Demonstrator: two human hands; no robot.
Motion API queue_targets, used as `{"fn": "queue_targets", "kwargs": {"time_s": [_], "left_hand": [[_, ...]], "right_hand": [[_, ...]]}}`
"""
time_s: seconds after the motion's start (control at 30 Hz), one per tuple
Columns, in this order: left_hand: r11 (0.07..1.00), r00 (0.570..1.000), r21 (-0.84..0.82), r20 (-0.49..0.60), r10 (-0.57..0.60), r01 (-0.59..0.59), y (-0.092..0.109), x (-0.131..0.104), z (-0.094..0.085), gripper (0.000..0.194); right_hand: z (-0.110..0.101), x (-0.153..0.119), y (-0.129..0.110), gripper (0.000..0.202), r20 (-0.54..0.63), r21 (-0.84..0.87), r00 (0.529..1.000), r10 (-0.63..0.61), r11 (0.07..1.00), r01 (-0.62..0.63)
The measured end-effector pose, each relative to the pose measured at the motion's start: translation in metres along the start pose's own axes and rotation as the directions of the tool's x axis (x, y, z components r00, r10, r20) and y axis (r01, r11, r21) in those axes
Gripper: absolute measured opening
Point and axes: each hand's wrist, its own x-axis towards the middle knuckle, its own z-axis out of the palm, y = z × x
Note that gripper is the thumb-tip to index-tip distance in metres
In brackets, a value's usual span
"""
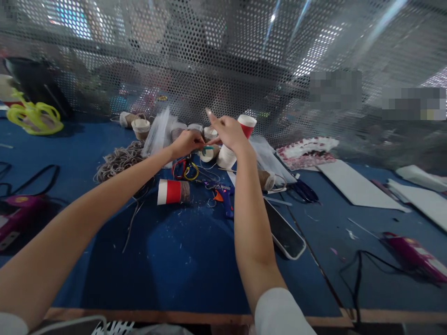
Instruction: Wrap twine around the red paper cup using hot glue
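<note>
My left hand (188,142) reaches to the back middle of the table, its thumb and fingers pinched together; whatever they hold is too small to make out. A small teal piece (208,147) shows right by its fingertips. Close on the right is my right hand (228,131), with one finger raised and the thumb spread from it, nothing plainly held. Beneath the hands stand small twine-wrapped cups (206,154) and a stack of white paper cups (226,158). Nearer lie scissors (185,168), a blue glue gun (225,195) and a red-and-white paper cup (170,191) partly wound with brown twine, on its side.
A heap of grey cord (120,163) lies left, near a yellow crown-shaped piece (35,116). Right of my forearm are a phone (284,230), a twine roll (266,180), white boards (359,184) and a magenta glue gun (415,256) with its cable. A perforated metal screen (195,60) stands behind.
</note>
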Motion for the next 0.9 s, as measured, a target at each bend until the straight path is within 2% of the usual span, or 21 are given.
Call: {"fn": "queue_targets", "kwargs": {"time_s": [0.2, 0.3, 0.5, 0.57, 0.67, 0.7, 0.73, 0.83, 0.9], "left_hand": [[0.995, 0.99, -0.092, -0.138, 0.036, -0.049, 0.001, -0.007, 0.005, 0.007], [0.992, 0.978, -0.115, -0.205, 0.036, -0.061, 0.001, -0.007, 0.005, 0.011], [0.983, 0.958, -0.177, -0.287, 0.001, -0.054, -0.003, -0.005, 0.007, 0.018], [0.978, 0.956, -0.205, -0.293, -0.014, -0.048, -0.004, -0.004, 0.01, 0.019], [0.971, 0.953, -0.235, -0.298, -0.043, -0.03, -0.006, -0.003, 0.013, 0.019], [0.97, 0.953, -0.241, -0.299, -0.054, -0.02, -0.007, -0.003, 0.014, 0.019], [0.97, 0.952, -0.244, -0.3, -0.066, -0.009, -0.008, -0.003, 0.014, 0.02], [0.973, 0.95, -0.229, -0.299, -0.096, 0.026, -0.007, -0.003, 0.01, 0.023], [0.981, 0.949, -0.19, -0.298, -0.106, 0.05, -0.004, -0.004, 0.003, 0.024]], "right_hand": [[0.007, 0.004, 0.005, 0.041, -0.145, -0.019, 0.989, -0.04, 0.999, 0.037], [0.009, 0.01, 0.009, 0.031, -0.205, -0.121, 0.976, -0.077, 0.991, 0.052], [0.018, 0.017, 0.009, 0.028, -0.273, -0.318, 0.945, -0.18, 0.944, 0.088], [0.017, 0.016, 0.006, 0.027, -0.31, -0.38, 0.923, -0.227, 0.92, 0.098], [0.007, 0.011, 0.003, 0.034, -0.378, -0.498, 0.864, -0.331, 0.86, 0.111], [0.003, 0.009, 0.002, 0.034, -0.375, -0.519, 0.86, -0.345, 0.847, 0.114], [-0.001, 0.007, 0.001, 0.033, -0.35, -0.527, 0.875, -0.335, 0.843, 0.112], [-0.008, 0.005, 0.003, 0.021, -0.159, -0.511, 0.974, -0.163, 0.857, 0.06], [-0.008, 0.005, 0.006, 0.009, -0.025, -0.491, 0.999, -0.047, 0.871, 0.029]]}}
